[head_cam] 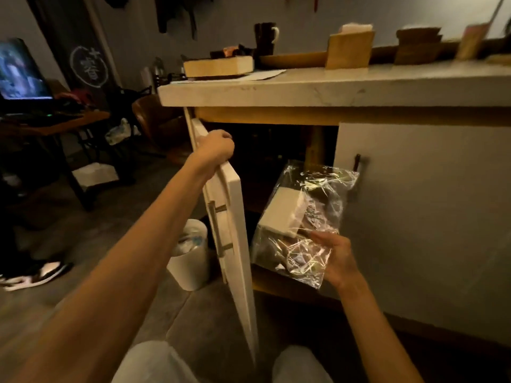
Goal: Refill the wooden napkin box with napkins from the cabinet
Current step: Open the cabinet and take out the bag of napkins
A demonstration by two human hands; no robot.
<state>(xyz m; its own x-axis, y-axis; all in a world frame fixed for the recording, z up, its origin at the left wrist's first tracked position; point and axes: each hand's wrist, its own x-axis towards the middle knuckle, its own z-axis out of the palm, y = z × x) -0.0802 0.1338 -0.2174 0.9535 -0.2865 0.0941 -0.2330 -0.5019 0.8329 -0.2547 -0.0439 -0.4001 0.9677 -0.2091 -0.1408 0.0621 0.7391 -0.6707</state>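
The left hand (pixel 217 149) grasps the top edge of the open cabinet door (pixel 235 217), the right hand (pixel 336 258) clutches a clear bag (pixel 312 186) of white napkins (pixel 283 211) near the cabinet opening, and the wooden napkin box (pixel 349 49) stands farther off on the desk (pixel 331 87).

A: Opening (pixel 262 150) free?
B: Upper part is unblocked betw. open door (pixel 235 200) & post (pixel 318 145); lower rt. is blocked by bag (pixel 318 189).
A: Outside?
B: Bin (pixel 190 261) is set just beside door, L side.
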